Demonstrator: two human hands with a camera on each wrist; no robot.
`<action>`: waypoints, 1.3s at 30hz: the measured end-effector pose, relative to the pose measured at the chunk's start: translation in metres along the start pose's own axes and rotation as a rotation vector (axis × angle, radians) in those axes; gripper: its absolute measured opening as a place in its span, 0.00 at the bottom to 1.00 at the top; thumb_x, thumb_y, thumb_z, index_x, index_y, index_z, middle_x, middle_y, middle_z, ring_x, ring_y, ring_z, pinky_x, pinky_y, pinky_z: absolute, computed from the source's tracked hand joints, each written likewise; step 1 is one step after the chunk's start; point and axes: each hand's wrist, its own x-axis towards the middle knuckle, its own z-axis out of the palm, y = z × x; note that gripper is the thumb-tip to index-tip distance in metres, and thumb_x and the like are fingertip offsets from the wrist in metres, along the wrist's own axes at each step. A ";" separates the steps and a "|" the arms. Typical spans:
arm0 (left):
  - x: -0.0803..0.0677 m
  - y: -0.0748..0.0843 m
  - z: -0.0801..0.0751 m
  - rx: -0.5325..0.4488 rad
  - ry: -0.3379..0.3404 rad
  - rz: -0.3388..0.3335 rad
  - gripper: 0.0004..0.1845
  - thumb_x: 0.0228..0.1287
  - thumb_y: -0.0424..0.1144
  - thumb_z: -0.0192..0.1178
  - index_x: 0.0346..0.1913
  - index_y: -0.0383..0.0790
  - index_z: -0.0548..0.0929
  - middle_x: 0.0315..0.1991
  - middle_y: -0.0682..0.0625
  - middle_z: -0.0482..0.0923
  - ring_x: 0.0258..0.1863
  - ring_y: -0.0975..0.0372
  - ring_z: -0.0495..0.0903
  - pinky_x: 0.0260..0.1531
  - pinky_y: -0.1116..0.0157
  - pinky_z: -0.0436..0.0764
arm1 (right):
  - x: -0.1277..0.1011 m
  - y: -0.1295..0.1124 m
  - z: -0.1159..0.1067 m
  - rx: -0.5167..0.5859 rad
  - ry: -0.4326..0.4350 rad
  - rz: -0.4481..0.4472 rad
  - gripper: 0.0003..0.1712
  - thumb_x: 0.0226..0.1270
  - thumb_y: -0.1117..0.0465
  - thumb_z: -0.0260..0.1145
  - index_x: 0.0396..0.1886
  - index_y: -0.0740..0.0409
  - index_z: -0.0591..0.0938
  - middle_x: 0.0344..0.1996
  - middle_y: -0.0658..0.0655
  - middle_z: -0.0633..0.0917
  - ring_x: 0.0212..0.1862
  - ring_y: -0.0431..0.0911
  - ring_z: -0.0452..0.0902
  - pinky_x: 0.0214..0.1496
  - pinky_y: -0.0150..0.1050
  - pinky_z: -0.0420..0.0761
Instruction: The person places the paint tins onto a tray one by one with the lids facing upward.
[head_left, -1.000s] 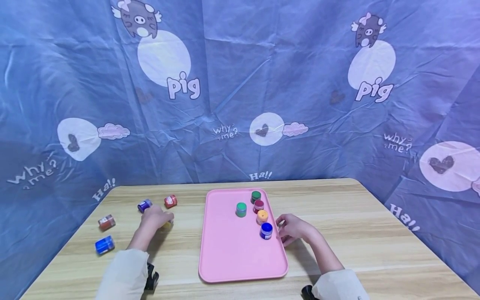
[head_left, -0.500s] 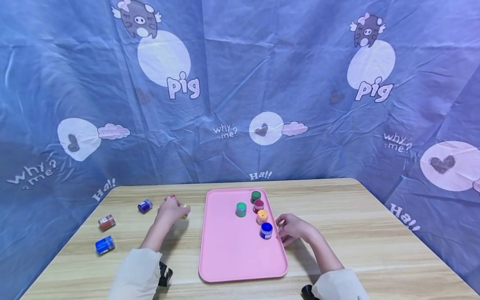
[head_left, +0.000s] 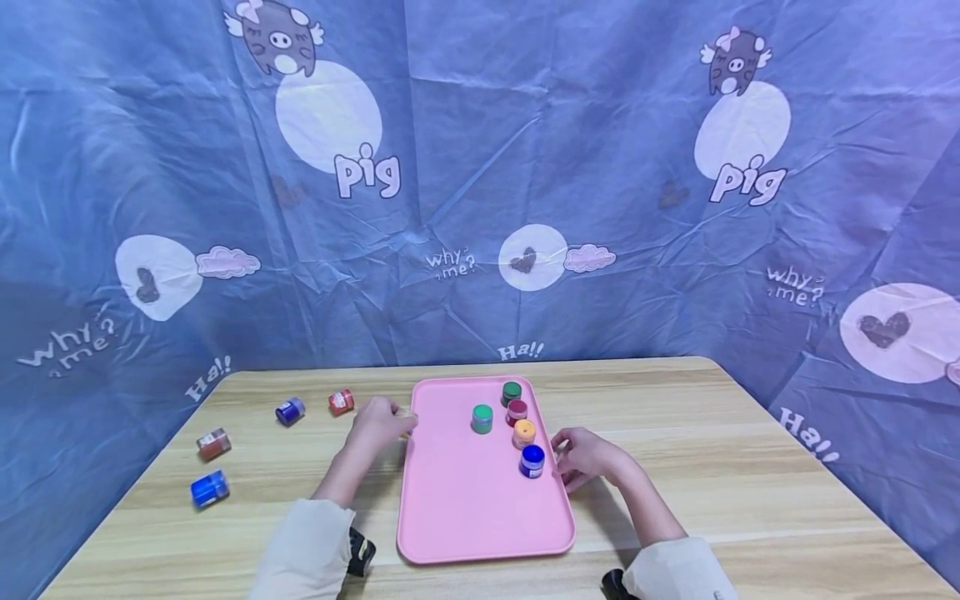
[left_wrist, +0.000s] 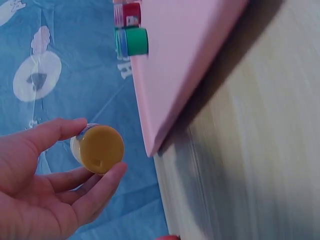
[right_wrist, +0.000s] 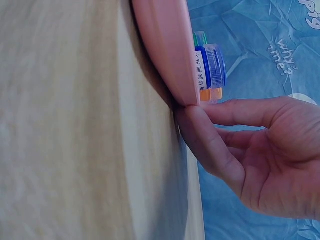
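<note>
My left hand (head_left: 384, 419) holds a small yellow-lidded paint jar (left_wrist: 98, 148) between thumb and fingers, in the air just off the left rim of the pink tray (head_left: 465, 508). In the left wrist view the left hand (left_wrist: 100, 150) curls round the jar, whose lid faces the camera. On the tray's right side stand a dark green jar (head_left: 512, 392), a green jar (head_left: 482, 418), a red jar (head_left: 516, 412), an orange jar (head_left: 524, 433) and a blue jar (head_left: 532, 461). My right hand (head_left: 581, 457) pinches the tray's right rim (right_wrist: 170, 55) beside the blue jar (right_wrist: 210, 67).
Several jars lie on their sides on the wooden table (head_left: 750, 467) at the left: a dark blue one (head_left: 289, 411), a red one (head_left: 341, 402), a brownish-red one (head_left: 213, 444) and a blue one (head_left: 209, 489). A blue printed cloth (head_left: 480, 208) hangs behind and beside the table.
My left hand has lifted the yellow jar from the table and carried it right, up to the tray's left rim. The right hand has stayed on the tray's right rim.
</note>
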 end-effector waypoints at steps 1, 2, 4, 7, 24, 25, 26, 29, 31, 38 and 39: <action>0.000 0.002 0.002 -0.015 -0.005 -0.006 0.17 0.48 0.37 0.61 0.12 0.43 0.63 0.10 0.57 0.60 0.13 0.65 0.59 0.14 0.69 0.58 | 0.000 0.000 0.000 0.003 0.000 -0.003 0.21 0.48 0.80 0.59 0.45 0.75 0.68 0.27 0.64 0.74 0.24 0.49 0.77 0.28 0.43 0.82; 0.000 0.004 0.003 -0.028 -0.010 -0.013 0.15 0.48 0.37 0.60 0.13 0.42 0.66 0.11 0.57 0.65 0.14 0.65 0.63 0.15 0.69 0.61 | 0.000 0.000 0.000 0.006 0.000 -0.006 0.21 0.48 0.80 0.58 0.45 0.75 0.68 0.27 0.64 0.74 0.24 0.50 0.77 0.28 0.43 0.82; 0.000 0.009 0.006 -0.041 -0.015 -0.013 0.11 0.48 0.37 0.61 0.16 0.39 0.72 0.13 0.54 0.72 0.17 0.63 0.70 0.17 0.67 0.66 | -0.001 0.000 -0.001 0.013 -0.003 -0.014 0.21 0.47 0.80 0.58 0.45 0.75 0.68 0.27 0.63 0.74 0.23 0.50 0.78 0.28 0.44 0.82; 0.000 0.014 0.010 -0.054 -0.019 -0.002 0.08 0.48 0.36 0.62 0.19 0.38 0.76 0.15 0.52 0.77 0.20 0.61 0.74 0.20 0.66 0.70 | -0.001 -0.001 -0.001 0.018 -0.008 -0.023 0.21 0.47 0.79 0.58 0.45 0.75 0.68 0.27 0.63 0.74 0.23 0.51 0.78 0.28 0.44 0.82; 0.000 0.039 0.035 -0.126 -0.088 0.001 0.09 0.51 0.37 0.66 0.29 0.35 0.79 0.17 0.53 0.78 0.24 0.61 0.76 0.26 0.65 0.74 | -0.002 -0.001 -0.003 0.017 -0.004 -0.024 0.21 0.47 0.79 0.58 0.45 0.75 0.68 0.28 0.63 0.74 0.23 0.52 0.79 0.28 0.44 0.82; 0.000 0.040 0.037 -0.128 -0.086 0.002 0.08 0.50 0.37 0.66 0.28 0.35 0.79 0.17 0.53 0.78 0.23 0.61 0.76 0.26 0.66 0.74 | -0.003 -0.001 -0.003 0.017 -0.004 -0.025 0.21 0.47 0.79 0.58 0.45 0.75 0.68 0.28 0.63 0.74 0.23 0.52 0.79 0.28 0.44 0.82; 0.000 0.042 0.038 -0.128 -0.085 0.005 0.08 0.50 0.37 0.66 0.27 0.36 0.79 0.17 0.54 0.78 0.23 0.62 0.76 0.25 0.66 0.73 | -0.003 0.000 -0.003 0.017 -0.005 -0.026 0.22 0.47 0.79 0.58 0.45 0.75 0.68 0.28 0.63 0.74 0.23 0.52 0.79 0.28 0.44 0.82; 0.001 0.047 0.043 -0.124 -0.088 0.007 0.07 0.48 0.35 0.67 0.23 0.37 0.79 0.16 0.54 0.77 0.21 0.63 0.74 0.23 0.68 0.72 | -0.003 0.000 -0.002 0.017 -0.007 -0.025 0.22 0.47 0.79 0.58 0.46 0.75 0.68 0.28 0.63 0.74 0.23 0.52 0.79 0.28 0.44 0.82; 0.001 0.049 0.045 -0.129 -0.098 0.000 0.06 0.46 0.34 0.67 0.23 0.38 0.79 0.18 0.54 0.77 0.21 0.63 0.73 0.22 0.68 0.72 | -0.003 0.000 -0.002 0.017 -0.007 -0.021 0.22 0.47 0.79 0.58 0.46 0.75 0.68 0.28 0.63 0.74 0.24 0.52 0.79 0.28 0.44 0.82; 0.004 0.056 0.055 -0.105 -0.154 -0.006 0.09 0.41 0.30 0.68 0.29 0.35 0.80 0.25 0.51 0.76 0.26 0.61 0.73 0.30 0.64 0.76 | -0.003 -0.002 0.000 0.021 0.002 -0.002 0.22 0.47 0.80 0.58 0.46 0.75 0.68 0.28 0.64 0.74 0.23 0.52 0.79 0.29 0.44 0.82; 0.004 0.057 0.056 -0.101 -0.162 -0.009 0.10 0.41 0.30 0.68 0.30 0.35 0.80 0.25 0.51 0.76 0.27 0.60 0.73 0.31 0.64 0.76 | -0.003 -0.002 0.000 0.021 0.003 -0.001 0.22 0.47 0.80 0.58 0.46 0.75 0.68 0.28 0.64 0.74 0.23 0.52 0.79 0.28 0.44 0.82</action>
